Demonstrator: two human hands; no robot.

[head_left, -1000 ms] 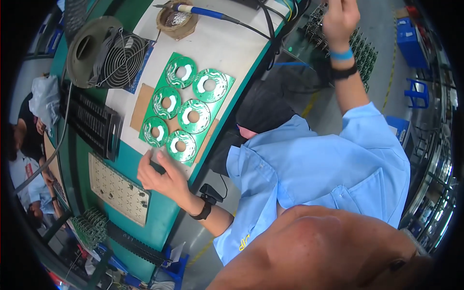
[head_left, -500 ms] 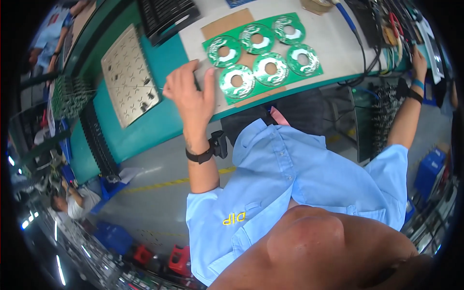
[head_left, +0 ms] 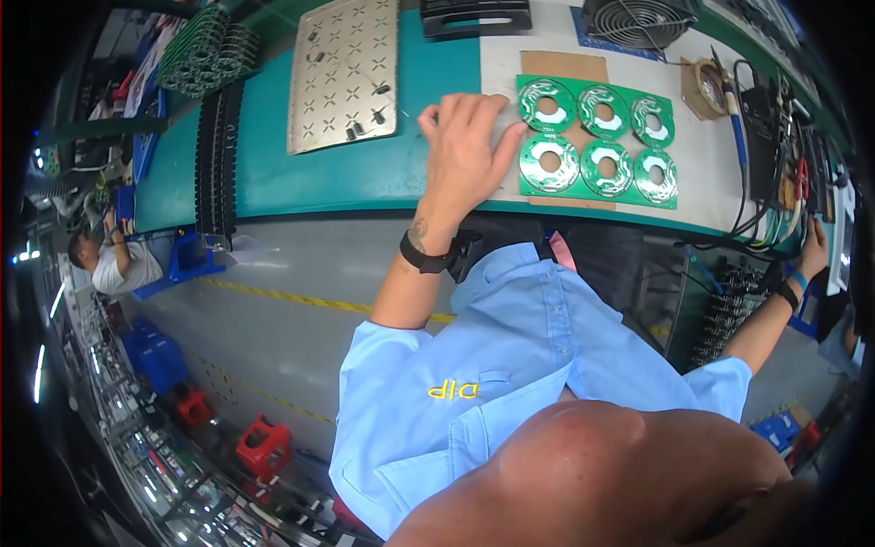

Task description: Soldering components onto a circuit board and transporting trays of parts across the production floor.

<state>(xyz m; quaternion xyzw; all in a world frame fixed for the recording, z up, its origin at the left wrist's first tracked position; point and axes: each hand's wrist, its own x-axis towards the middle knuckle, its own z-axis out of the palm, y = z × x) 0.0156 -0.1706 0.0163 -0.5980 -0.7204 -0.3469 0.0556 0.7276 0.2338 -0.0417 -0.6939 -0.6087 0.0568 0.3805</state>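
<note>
On the bench lies a flat green circuit board panel [head_left: 578, 135] with several round sections, each with a hole in its middle. My left hand [head_left: 463, 150] rests palm down at its left edge, fingers bent and apart, thumb stretched toward the board; I see nothing held in it. Whether the thumb touches the panel, I cannot tell. Far off to the right, my right hand [head_left: 814, 251] is at the bench's front edge, beside cables and hand tools. Its fingers are partly hidden at the picture's rim, and so is anything in them.
A metal tray [head_left: 344, 77] with small black components lies to the left on the green mat [head_left: 273, 182]. Beyond it stand a black slotted rack [head_left: 216, 164] and stacked green boards [head_left: 205, 55]. A fan [head_left: 638, 20], a tape roll [head_left: 704, 89] and cables [head_left: 756, 214] occupy the right side.
The whole view has turned, so the bench and board now sit further right and more level. My left hand stays beside the board's left edge; my right arm remains stretched to the right.
</note>
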